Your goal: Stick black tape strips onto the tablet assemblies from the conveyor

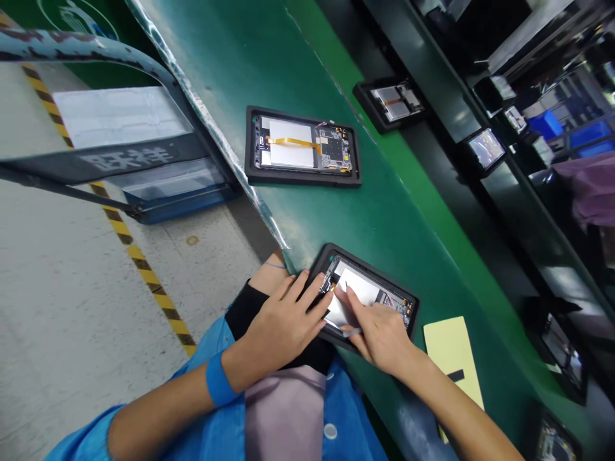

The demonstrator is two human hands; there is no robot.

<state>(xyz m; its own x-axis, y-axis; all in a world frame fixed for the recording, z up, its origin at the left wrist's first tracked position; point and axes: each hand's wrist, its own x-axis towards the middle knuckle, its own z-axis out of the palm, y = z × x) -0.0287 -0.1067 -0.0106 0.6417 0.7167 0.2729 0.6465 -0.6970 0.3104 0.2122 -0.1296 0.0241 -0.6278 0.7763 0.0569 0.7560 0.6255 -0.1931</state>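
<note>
An opened tablet (358, 282) lies in a black foam tray (331, 251) at the bench edge in front of me, its silver battery and circuit board exposed. My left hand (283, 320) rests over the tray's left end, fingers stretched out and apart, the fingertips at the tablet's edge. Over the battery, my right hand (379, 330) has its fingers drawn together near a bit of orange ribbon cable. A thin grey piece (352, 331) shows beneath those fingers; its kind is unclear. Both hands hide part of the tablet.
Another opened tablet (293, 144) in a black tray lies farther up the green bench (230, 70). A yellow paper (451, 352) lies right of my right hand. Beyond runs a dark line with more trayed tablets (396, 102). A cart (182, 153) stands left of the bench.
</note>
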